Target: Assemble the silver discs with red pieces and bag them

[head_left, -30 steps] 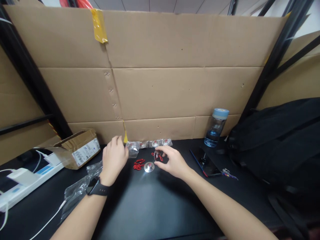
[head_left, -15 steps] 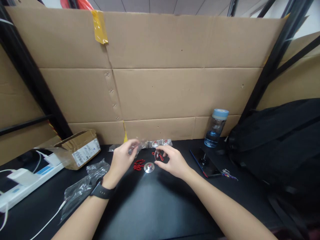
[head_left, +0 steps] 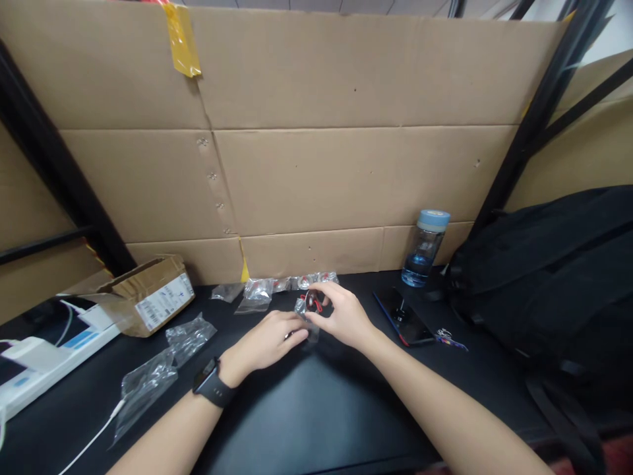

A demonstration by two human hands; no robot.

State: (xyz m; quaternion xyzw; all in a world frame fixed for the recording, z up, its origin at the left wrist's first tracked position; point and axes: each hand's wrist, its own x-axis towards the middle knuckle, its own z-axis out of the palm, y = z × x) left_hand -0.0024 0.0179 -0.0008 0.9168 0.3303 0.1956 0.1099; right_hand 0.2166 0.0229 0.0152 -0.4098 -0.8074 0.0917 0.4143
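Pairing is apparently occurring: right hand [head_left: 343, 316] is pinching round silvery disc [head_left: 311, 301]; left hand [head_left: 270, 336] is half-curling at clear plastic bag [head_left: 301, 306], hold unclear; alignment seemingly needed next.

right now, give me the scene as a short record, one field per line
left hand: beside clear plastic, grip unclear
right hand: pinching small shiny disc, red cord beside it
left wrist: dark watch
behind hands: clear packets along cardboard wall
left side: open box, loose plastic bags
right side: phone, blue-lidded bottle, black backpack
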